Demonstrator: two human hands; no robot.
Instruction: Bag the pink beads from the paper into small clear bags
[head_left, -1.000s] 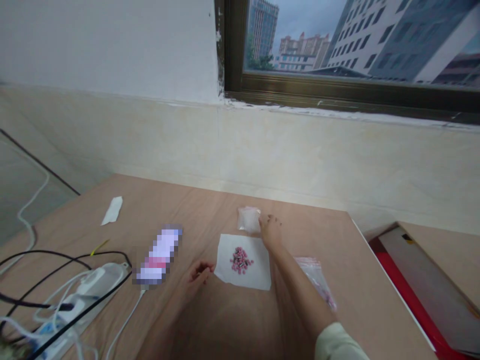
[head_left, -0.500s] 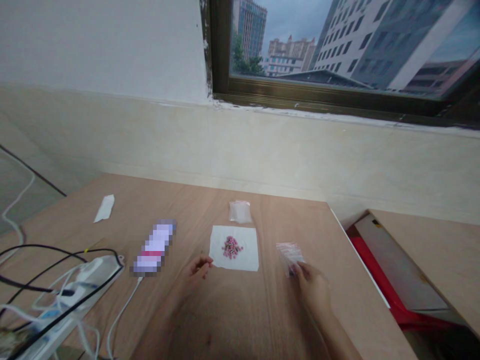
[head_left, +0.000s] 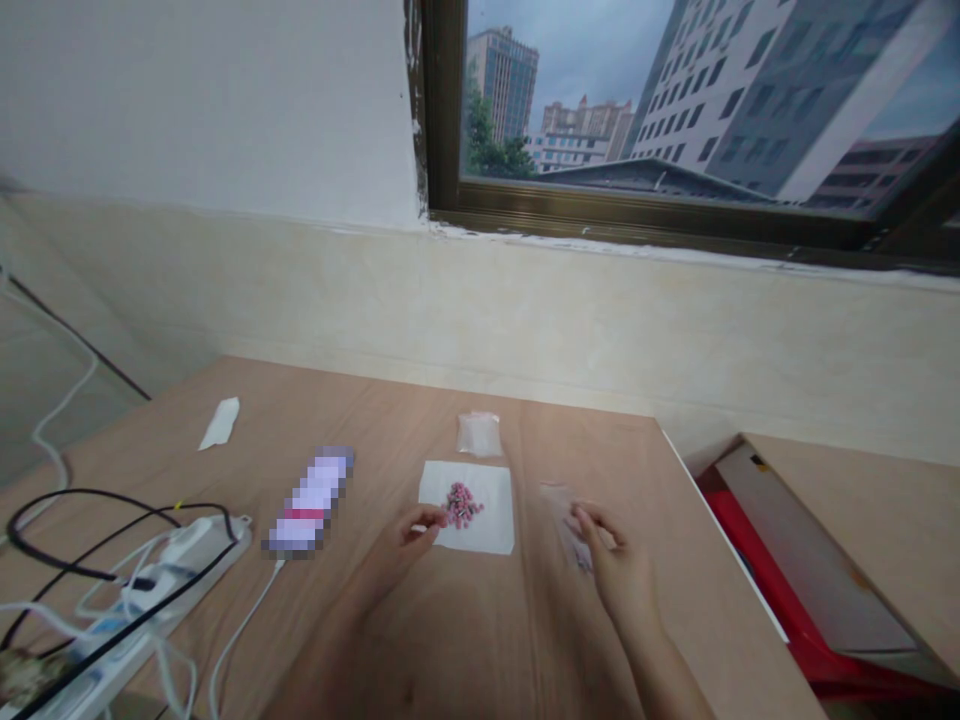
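Note:
A pile of small pink beads or pellets [head_left: 461, 506] lies on a square of white paper [head_left: 491, 535] in the middle of the table. My left hand [head_left: 412, 535] reaches over the paper's left edge, thumb and forefinger pinched together right beside the pile; whatever is between the fingertips is too small to make out. To the right of the paper, my right hand [head_left: 619, 560] pinches a small clear plastic bag [head_left: 561, 510] by its right side. Something dark shows low in that bag, though it is blurred. Behind the paper lies a stack of clear zip bags [head_left: 478, 436].
On the left, a phone [head_left: 311, 500] with a blurred-out screen is plugged into a white cable. A power strip [head_left: 169, 570] with tangled cords fills the lower left. A white paper scrap [head_left: 220, 424] lies farther back. Beyond the table's right edge stands a red-lined open box [head_left: 810, 570].
My left hand has moved right, from the paper's edge to the pink pile. The bag in my right hand has been raised and tilted slightly. The view has shifted a little.

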